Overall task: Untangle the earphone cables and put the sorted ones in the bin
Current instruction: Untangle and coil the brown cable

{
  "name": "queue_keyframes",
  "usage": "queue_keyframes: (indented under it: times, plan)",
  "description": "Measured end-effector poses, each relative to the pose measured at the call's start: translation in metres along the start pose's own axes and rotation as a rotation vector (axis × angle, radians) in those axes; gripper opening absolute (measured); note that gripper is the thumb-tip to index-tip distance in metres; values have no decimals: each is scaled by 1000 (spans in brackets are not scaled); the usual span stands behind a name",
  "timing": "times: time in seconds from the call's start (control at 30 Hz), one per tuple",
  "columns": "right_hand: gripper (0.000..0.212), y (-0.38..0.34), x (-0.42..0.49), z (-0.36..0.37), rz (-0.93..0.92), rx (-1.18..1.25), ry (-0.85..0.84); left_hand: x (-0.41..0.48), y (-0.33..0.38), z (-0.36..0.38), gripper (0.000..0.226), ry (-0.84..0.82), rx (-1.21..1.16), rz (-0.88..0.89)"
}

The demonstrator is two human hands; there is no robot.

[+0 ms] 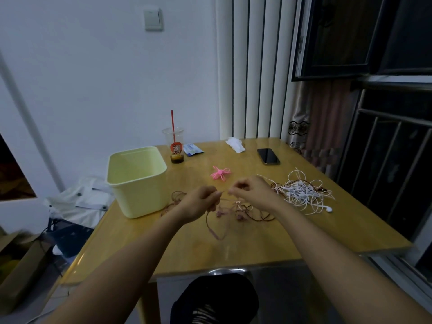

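My left hand (200, 202) and my right hand (251, 191) are raised over the middle of the wooden table (233, 249), close together. Each pinches a thin pinkish-brown earphone cable (219, 230) that hangs in loops onto the table below them. A tangled heap of white and brown earphone cables (304, 192) lies to the right of my right hand. The pale yellow bin (138, 183) stands open at the table's left, just left of my left hand. A coiled pink cable (221, 173) lies behind my hands.
A plastic cup with a red straw (174, 148), a small blue packet (192, 149), a crumpled tissue (235, 145) and a black phone (268, 156) sit along the far side. Window bars stand to the right. White cloth and cardboard boxes lie on the floor at left.
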State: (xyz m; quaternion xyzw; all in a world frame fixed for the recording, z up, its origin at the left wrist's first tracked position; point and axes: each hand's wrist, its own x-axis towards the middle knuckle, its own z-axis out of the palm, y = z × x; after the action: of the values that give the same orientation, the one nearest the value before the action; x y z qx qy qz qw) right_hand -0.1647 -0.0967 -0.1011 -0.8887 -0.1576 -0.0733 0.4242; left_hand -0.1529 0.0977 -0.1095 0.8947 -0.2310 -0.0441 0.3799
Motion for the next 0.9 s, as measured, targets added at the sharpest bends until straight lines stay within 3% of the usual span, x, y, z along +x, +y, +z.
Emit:
queue_keyframes:
  times: [0.1, 0.27, 0.37, 0.4, 0.5, 0.6, 0.67, 0.73, 0.83, 0.9]
  plan:
    - [11, 12, 4, -7, 120, 119, 380, -2, 0, -2, 27, 5, 3, -27]
    - [14, 25, 9, -5, 322, 71, 398, 0, -3, 1, 21, -106, 76, -63]
    - [10, 28, 8, -10, 387, -25, 433, -1, -11, 0, 29, -69, 143, -101]
    - [10, 27, 7, -11, 364, -72, 423, -1, -13, -1, 32, -39, 143, -100]
    - [39, 10, 4, -4, 133, -28, 310, 0, -11, 0, 33, -7, 169, -46]
    - [26, -9, 0, 9, -11, 28, -75, 1, -3, 3, 31, 26, 139, 2]
    - [16, -7, 1, 13, -5, -71, -185, -1, -1, 3, 30, 35, 125, 18]
    - [16, 1, 1, 9, 47, -24, -36, -4, -4, 0, 31, 31, 142, 11]
    - [15, 18, 0, -5, 226, 29, 375, -7, -15, -8, 31, 43, 187, -57]
    - [9, 27, -2, -9, 302, -72, 432, -6, -18, -9, 30, 50, 231, -61]
